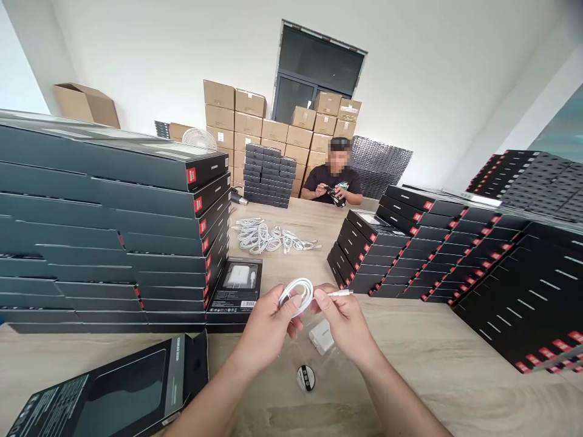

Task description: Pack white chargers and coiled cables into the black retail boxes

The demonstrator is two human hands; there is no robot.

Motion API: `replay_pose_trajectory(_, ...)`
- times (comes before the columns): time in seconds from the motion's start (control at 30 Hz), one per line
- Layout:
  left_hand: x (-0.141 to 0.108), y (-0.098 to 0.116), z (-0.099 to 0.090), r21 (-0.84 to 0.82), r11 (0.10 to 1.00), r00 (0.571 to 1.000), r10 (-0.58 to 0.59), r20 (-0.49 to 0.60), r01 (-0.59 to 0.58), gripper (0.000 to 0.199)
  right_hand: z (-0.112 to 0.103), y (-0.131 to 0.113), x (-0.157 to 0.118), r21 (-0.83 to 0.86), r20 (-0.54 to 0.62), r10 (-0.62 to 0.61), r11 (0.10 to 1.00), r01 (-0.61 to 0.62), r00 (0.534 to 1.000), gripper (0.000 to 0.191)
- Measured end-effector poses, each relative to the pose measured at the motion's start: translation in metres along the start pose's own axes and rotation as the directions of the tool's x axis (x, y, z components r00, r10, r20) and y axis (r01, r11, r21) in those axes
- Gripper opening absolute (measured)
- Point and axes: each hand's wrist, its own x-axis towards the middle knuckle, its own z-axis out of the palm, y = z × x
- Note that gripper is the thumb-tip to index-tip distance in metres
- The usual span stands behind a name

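Head view. On my feed, the white cable (308, 294) is looped into a coil and held in the air above the table (455, 388). My left hand (269, 321) closes thumb and fingers on the coil; my right hand (345, 321) pinches the same cable close to its plug (342, 293), which points to the right. Below the hands lie a white charger (322, 335) and, nearer to me, a round label (306, 377). At lower left I see a black windowed box (127, 388), tilted across the corner. Above it rises the left stack (100, 243) of dark boxes, with a low box (234, 294) just beside it. Beyond the hands is a heap of white cables (262, 237); to the right stand red-marked boxes (396, 243). Across the table, a co-worker (332, 181) holds something dark, too small to identify, before piled cartons (248, 124).
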Motion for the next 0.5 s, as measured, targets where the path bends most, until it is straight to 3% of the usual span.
replay_pose_trajectory(0.13, -0.0003, -0.0010, 0.0042, 0.099, 0.995, 0.991, 0.039, -0.128, -0.026, 0.033, 0.0022, 0.0034, -0.0005, 0.105, -0.086, 0.070, 0.993, -0.061, 0.994, 0.028)
replay_pose_trajectory(0.33, -0.0043, 0.0024, -0.0032, 0.261, 0.965, 0.999, -0.012, -0.032, 0.020, 0.029, 0.0052, -0.0016, -0.0058, 0.074, -0.036, 0.067, 0.995, -0.064, 0.997, 0.034)
replay_pose_trajectory(0.5, -0.0029, -0.0032, -0.0041, 0.294, 0.955, 0.997, 0.047, -0.064, -0.026, 0.030, 0.0038, 0.0005, -0.0044, -0.057, -0.040, 0.160, 0.985, -0.162, 0.986, 0.036)
